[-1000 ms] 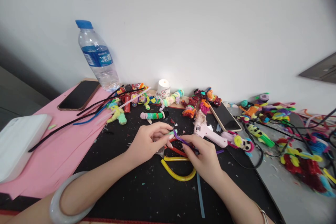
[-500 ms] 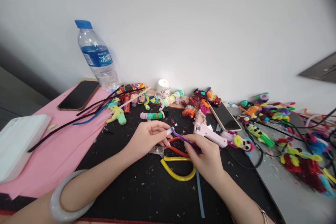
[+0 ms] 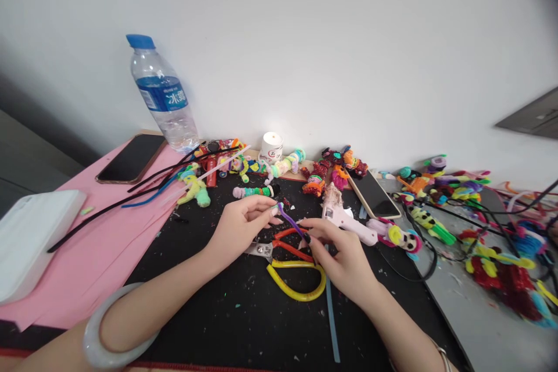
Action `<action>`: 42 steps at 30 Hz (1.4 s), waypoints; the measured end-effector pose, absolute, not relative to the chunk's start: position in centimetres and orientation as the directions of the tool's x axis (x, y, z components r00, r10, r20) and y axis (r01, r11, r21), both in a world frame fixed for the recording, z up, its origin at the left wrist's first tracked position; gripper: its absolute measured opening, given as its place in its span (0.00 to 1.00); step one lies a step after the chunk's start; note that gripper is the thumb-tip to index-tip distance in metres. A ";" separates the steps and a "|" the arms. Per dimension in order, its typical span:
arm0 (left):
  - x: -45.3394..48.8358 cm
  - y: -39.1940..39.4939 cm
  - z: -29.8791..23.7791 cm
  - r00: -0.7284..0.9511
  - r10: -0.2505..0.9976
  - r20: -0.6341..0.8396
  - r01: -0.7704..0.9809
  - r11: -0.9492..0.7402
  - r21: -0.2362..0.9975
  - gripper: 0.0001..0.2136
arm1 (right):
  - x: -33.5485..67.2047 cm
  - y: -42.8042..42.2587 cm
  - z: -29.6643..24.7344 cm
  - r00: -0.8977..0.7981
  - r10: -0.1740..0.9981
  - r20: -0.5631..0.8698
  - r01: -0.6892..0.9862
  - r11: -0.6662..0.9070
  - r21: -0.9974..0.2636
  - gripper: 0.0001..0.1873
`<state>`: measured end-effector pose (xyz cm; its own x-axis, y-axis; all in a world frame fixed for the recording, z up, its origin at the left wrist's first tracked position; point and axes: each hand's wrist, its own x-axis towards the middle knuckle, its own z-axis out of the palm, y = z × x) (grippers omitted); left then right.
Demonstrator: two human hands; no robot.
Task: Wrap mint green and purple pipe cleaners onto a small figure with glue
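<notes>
**Purple strip (image 3: 288, 219) held between both hands, looking unfinished**

I'm seeing the left hand (image 3: 242, 226) pinching one end, the right hand (image 3: 344, 256) gripping farther along. Scissors (image 3: 288, 264) are lying below, between them; finished-looking fuzzy figures (image 3: 317, 177) are sitting beyond.

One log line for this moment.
left hand: pinches thin fuzzy purple strip; right hand: pinches same strip; on black mat: metal scissors with red and yellow handles

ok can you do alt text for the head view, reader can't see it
A person's left hand and right hand hold a purple fuzzy strip between them above a black mat. Scissors with red and yellow handles lie nearby, a pale glue gun to the right, colourful fuzzy figures behind.
</notes>
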<state>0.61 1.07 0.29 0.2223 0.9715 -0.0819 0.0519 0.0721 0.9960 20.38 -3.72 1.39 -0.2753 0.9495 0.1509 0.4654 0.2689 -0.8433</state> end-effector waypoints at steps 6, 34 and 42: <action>0.4 1.0 0.4 0.219 0.973 -0.075 0.108 0.052 0.993 0.10 | 20.6 -3.2 2.1 -0.463 0.869 -0.175 0.105 -0.143 -0.984 0.10; 0.4 0.9 0.2 0.408 0.886 -0.219 0.173 0.161 0.972 0.10 | 20.9 -2.9 0.9 -0.172 0.985 0.010 -0.280 -0.039 -0.959 0.05; 0.4 0.7 0.5 0.392 0.905 -0.167 0.186 0.100 0.977 0.10 | 21.0 -2.8 1.1 -0.106 0.993 -0.045 -0.357 -0.081 -0.930 0.08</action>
